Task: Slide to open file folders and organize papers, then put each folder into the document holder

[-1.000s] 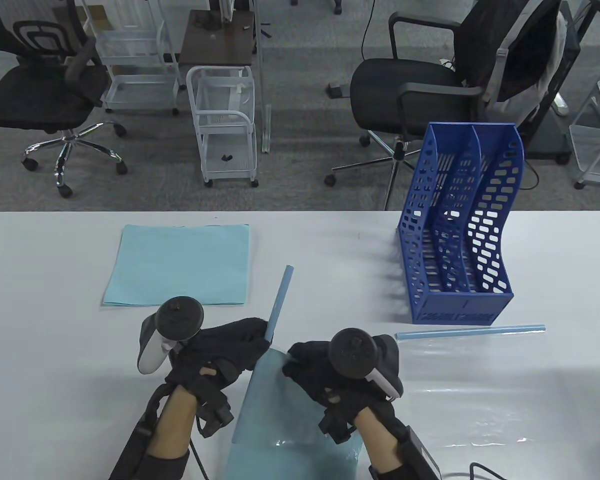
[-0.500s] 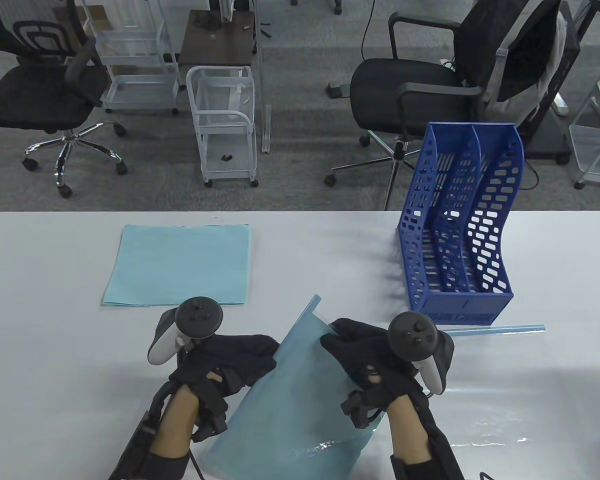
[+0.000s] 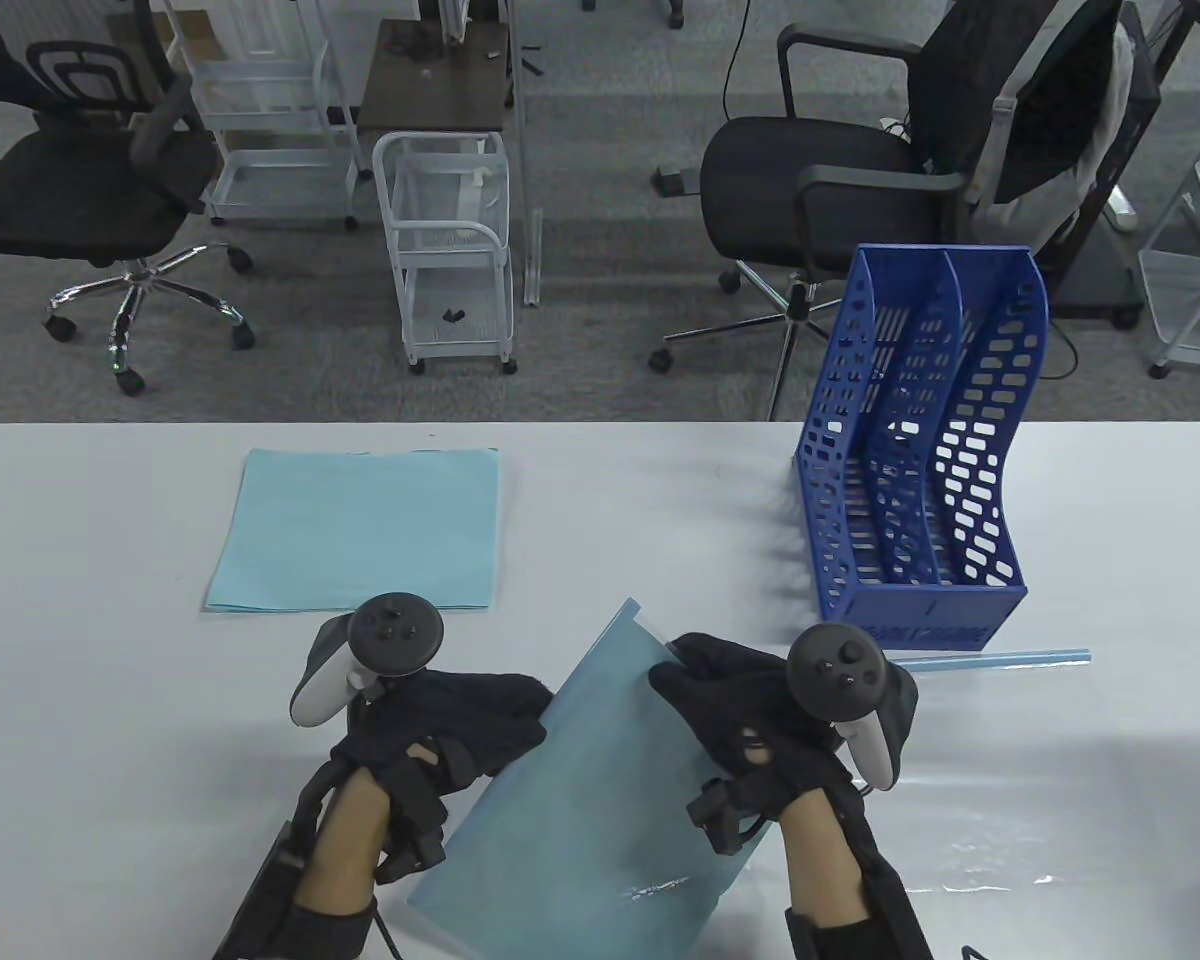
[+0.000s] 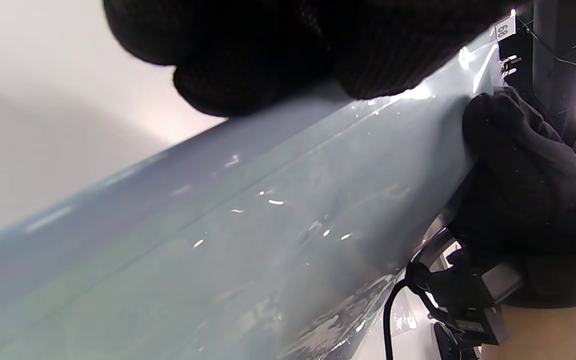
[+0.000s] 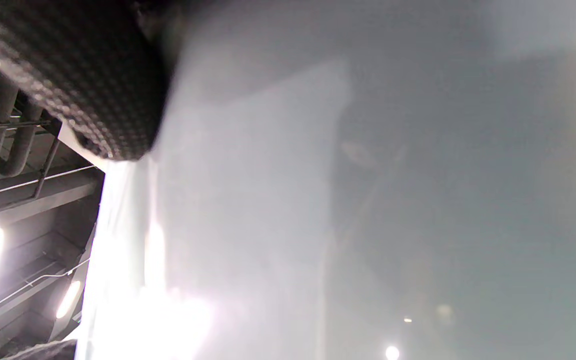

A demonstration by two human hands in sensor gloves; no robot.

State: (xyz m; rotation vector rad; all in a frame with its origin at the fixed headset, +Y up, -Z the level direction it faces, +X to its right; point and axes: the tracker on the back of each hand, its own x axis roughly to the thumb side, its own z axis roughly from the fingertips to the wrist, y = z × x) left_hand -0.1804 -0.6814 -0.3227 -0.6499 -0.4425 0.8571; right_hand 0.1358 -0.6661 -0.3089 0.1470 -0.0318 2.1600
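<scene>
Presently both hands are gripping the folder at lower centre, left hand and right hand flanking it, its long axis pointing upper right toward the holder, nearer the right.

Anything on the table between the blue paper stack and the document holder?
Nothing: the table view shows bare table between the paper stack and the document holder.

bare table between papers, holder
</scene>
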